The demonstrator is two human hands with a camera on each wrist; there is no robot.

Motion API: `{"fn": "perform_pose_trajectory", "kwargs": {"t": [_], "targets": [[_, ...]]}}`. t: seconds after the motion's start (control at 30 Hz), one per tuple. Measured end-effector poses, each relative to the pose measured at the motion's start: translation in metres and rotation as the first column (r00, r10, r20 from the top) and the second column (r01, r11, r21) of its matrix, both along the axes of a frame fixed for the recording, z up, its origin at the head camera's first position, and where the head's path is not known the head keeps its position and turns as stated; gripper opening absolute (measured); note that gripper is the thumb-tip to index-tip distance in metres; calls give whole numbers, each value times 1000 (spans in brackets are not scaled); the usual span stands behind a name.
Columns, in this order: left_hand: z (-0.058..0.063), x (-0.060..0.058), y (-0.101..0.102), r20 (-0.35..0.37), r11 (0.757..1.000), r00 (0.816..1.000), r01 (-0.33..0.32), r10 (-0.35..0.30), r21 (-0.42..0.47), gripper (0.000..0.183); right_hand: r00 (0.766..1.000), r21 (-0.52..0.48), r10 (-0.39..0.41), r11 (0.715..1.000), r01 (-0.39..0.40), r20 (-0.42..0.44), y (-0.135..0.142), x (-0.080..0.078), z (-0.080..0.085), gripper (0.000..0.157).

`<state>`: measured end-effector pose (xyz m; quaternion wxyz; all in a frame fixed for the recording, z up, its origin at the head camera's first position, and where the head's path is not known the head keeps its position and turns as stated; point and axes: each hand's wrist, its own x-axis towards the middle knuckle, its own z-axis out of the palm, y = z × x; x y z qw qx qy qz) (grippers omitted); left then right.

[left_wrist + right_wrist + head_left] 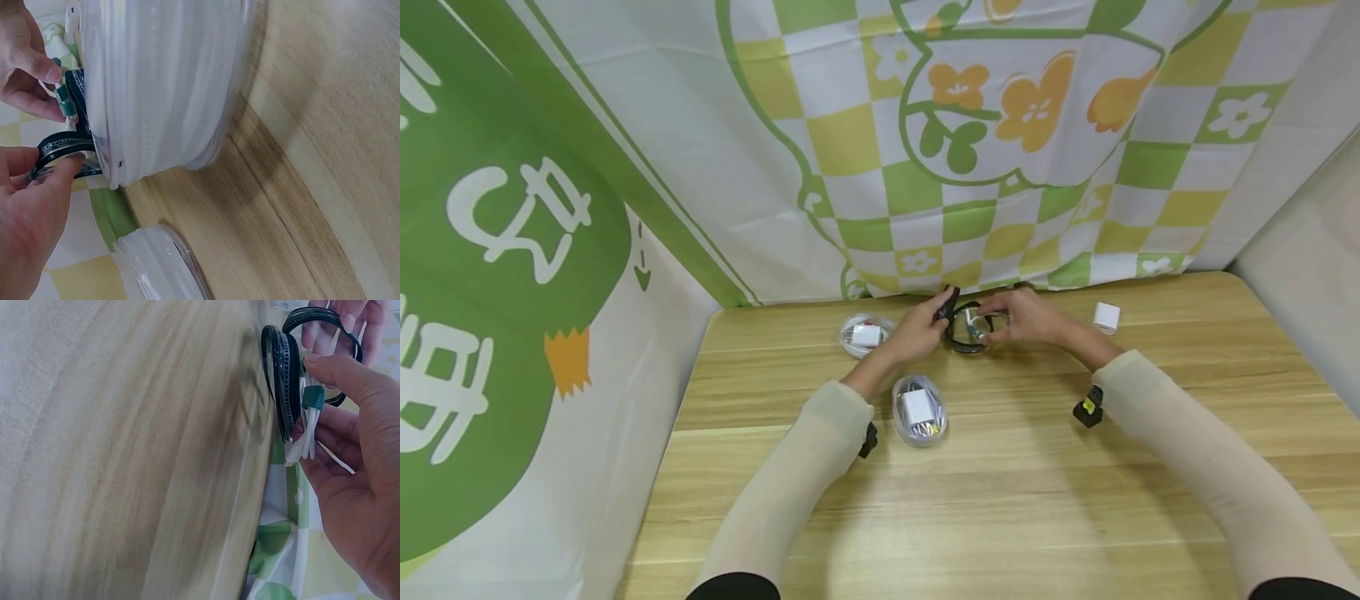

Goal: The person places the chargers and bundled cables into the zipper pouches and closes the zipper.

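A small zip case with black edging (967, 347) stands unzipped near the table's back edge, its lid swung up. My left hand (916, 331) grips the lid's black rim (62, 145) between thumb and fingers. From the other side, my right hand (1032, 318) pinches a folded white cable (310, 434), bundled by a green cable tie (313, 397). The cable is right at the mouth of the black-edged case; in the right wrist view it overlaps the case's zipped edge (286, 387). Part of the cable is hidden behind the fingers.
Two clear oval cases lie on the left, one nearer (921, 433) and one farther back (850, 346), each showing a white charger block and cable. Another white charger block (1107, 317) sits beyond the right forearm. A patterned cloth (917, 225) hangs behind the wooden table (1000, 500).
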<state>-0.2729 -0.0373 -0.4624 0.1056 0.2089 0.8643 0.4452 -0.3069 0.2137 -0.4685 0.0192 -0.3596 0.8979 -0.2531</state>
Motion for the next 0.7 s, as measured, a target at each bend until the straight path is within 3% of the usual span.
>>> {"fn": "perform_pose_trajectory", "kwargs": {"t": [0.2, 0.43, 0.7], "targets": [[-1, -1, -2, -39, 1000, 999, -1, 0, -20, 62, 1000, 14, -20, 1000, 20, 6, -2, 0, -4, 49], [1, 0, -1, -30, 1000, 999, 23, -24, -14, 63, 999, 40, -45, 998, 44, 2, -8, 2, -8, 47], [-1, 0, -1, -35, 1000, 999, 31, -31, -4, 62, 997, 19, 29, 999, -28, -68, -16, 3, -14, 48]]}}
